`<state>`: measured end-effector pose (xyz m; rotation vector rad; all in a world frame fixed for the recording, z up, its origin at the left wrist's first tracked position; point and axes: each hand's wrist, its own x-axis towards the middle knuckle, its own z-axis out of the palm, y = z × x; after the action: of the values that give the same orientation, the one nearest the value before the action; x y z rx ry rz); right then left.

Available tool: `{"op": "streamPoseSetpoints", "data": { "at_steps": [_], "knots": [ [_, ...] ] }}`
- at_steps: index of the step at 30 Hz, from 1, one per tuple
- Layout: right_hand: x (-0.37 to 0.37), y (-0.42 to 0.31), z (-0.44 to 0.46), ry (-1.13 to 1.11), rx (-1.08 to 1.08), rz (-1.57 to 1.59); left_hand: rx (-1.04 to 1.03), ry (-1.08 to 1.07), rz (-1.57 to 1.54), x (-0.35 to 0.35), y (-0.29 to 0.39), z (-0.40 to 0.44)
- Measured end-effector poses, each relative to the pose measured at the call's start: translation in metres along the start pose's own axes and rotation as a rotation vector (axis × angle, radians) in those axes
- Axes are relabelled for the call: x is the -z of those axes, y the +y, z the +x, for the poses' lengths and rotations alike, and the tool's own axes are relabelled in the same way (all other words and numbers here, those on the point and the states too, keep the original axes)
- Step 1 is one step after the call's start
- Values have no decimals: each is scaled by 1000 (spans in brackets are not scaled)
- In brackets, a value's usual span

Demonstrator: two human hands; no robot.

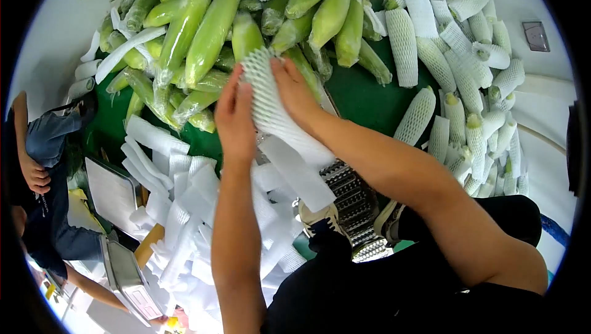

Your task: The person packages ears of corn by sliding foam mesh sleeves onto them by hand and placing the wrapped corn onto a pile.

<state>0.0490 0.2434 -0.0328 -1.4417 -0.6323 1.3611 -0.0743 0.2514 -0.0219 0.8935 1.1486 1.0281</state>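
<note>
Between my two hands is an ear of corn [247, 33] in green husk, its lower part inside a white foam net sleeve [280, 115]. My left hand [236, 115] is closed around the sleeve's left side, near its upper opening. On the other side, my right hand [297, 92] grips the sleeve by the same end. The green husk shows above the sleeve, and the sleeve's loose end hangs down toward my body. A flat white foam sleeve [298, 171] lies just below it.
Plastic-wrapped corn [212, 32] is heaped at the back. Sleeved corn [474, 88] is piled along the right. Loose foam sleeves [191, 211] fill the lower left, beside a metal-topped scale [114, 195]. At far left, another person's hand [35, 174] hangs down.
</note>
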Motion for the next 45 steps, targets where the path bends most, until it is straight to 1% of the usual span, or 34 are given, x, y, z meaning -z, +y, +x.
{"op": "streamPoseSetpoints", "data": {
  "at_steps": [1,3,4,5,6,8,9,10,11,12,13,14,15,16,18,19,20,21,22,23,24,25,27,29,30,31,32,34,35,38,39,42,43,45],
  "knots": [
    [14,-12,-21,-45,-94,49,-47,34,57,-8,4,-28],
    [48,-11,-86,-163,-131,-135,-21,73,340,-18,15,-99],
    [59,-11,-116,-113,-466,27,128,72,207,-24,15,-133],
    [70,-13,-140,-102,-516,-61,282,139,-23,-29,0,-159],
    [76,2,-152,-41,-600,28,399,177,-50,-28,-9,-163],
    [76,21,-143,-32,-614,-80,519,203,-228,-21,-35,-145],
    [75,31,-134,-25,-620,-108,498,178,-180,-14,-54,-132],
    [81,49,-113,-61,-690,-81,454,179,-388,9,-108,-116],
    [88,66,-93,-98,-760,-57,285,195,-357,21,-144,-107],
    [97,80,-74,-195,-891,-29,246,202,-78,21,-159,-102],
    [100,83,-69,-190,-919,-67,217,221,205,16,-164,-96],
    [101,85,-65,-182,-941,-101,37,128,760,10,-166,-97],
    [103,84,-59,-175,-952,-138,112,200,573,-19,-120,-101],
    [107,78,-60,-199,-986,77,-162,132,656,-19,-123,-105],
    [119,69,-70,-248,-1034,507,-358,101,931,-25,-116,-111],
    [134,79,-81,-416,-827,1096,-482,-8,1017,-39,-97,-108],
    [139,58,-93,-176,-562,1077,-599,-119,1105,-57,-71,-105],
    [142,54,-98,-156,-293,1292,-691,-214,1016,-71,-49,-99],
    [158,24,-104,-347,-233,1565,-756,-300,882,-82,-29,-91],
    [186,9,-101,-538,-130,1787,-746,-268,816,-76,-33,-81],
    [202,-7,-96,-461,-71,1714,-739,-236,749,-62,-37,-73],
    [219,-24,-91,-383,-20,1636,-593,-29,786,-46,-44,-69],
    [245,2,-57,-255,-54,1292,-300,388,823,-18,-60,-62],
    [259,22,-44,-112,-76,955,-251,89,1148,6,-59,-87],
    [192,4,-65,192,-217,217,-235,-72,1305,13,-63,-91],
    [161,20,-76,-85,-197,-249,-181,-128,1179,20,-76,-95],
    [140,39,-85,-328,-98,-502,-60,-175,1097,25,-82,-100],
    [98,55,-88,-479,-228,-562,138,-232,913,27,-91,-88],
    [85,75,-85,-400,-78,-657,-186,-340,1097,30,-93,-88],
    [66,102,-87,-536,-9,-876,-252,-300,1339,41,-103,-105],
    [59,98,-84,-577,32,-897,-356,-264,1305,39,-103,-108],
    [63,85,-90,-650,-74,-750,-211,-185,1127,42,-105,-119],
    [70,98,-93,-628,26,-777,-246,-215,1117,48,-108,-120],
    [81,92,-86,-701,-265,-428,174,-214,663,60,-102,-122]
  ]
}}
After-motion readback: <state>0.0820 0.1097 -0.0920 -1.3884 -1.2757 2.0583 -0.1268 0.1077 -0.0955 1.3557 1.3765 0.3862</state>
